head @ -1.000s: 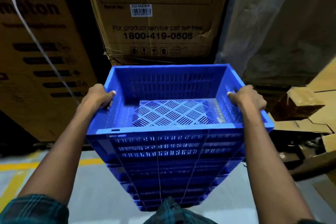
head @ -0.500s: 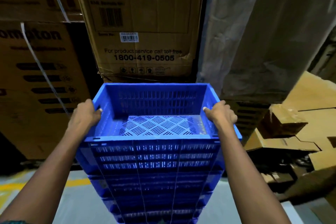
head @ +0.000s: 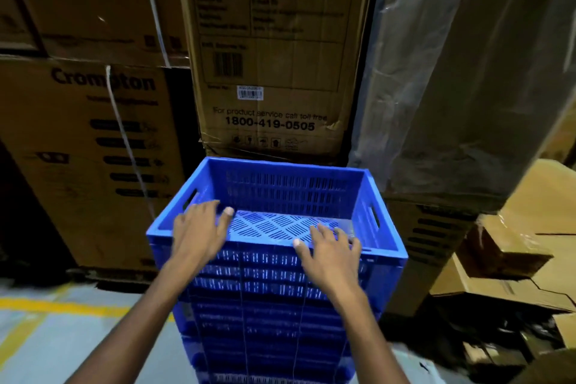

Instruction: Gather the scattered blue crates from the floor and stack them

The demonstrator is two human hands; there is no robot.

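Note:
A tall stack of blue slotted crates (head: pixel 274 315) stands on the floor straight ahead. The top crate (head: pixel 293 193) sits level on the stack and is empty. My left hand (head: pixel 199 231) hovers over its near-left rim, fingers spread. My right hand (head: pixel 327 256) is over the near-right rim, fingers also apart. Neither hand grips the crate; both are slightly blurred. The lower crates are partly hidden by my arms.
Large cardboard boxes (head: pixel 93 150) wall off the left and back, with a tall carton (head: pixel 271 50) right behind the stack. A plastic-wrapped pallet load (head: pixel 467 72) stands at right. Flattened cardboard (head: pixel 514 259) is piled low right. Yellow floor lines (head: pixel 56 305) run at lower left.
Both hands have let go of the top crate's side rims and moved inward to its near edge. The stack now sits farther from me and lower in view.

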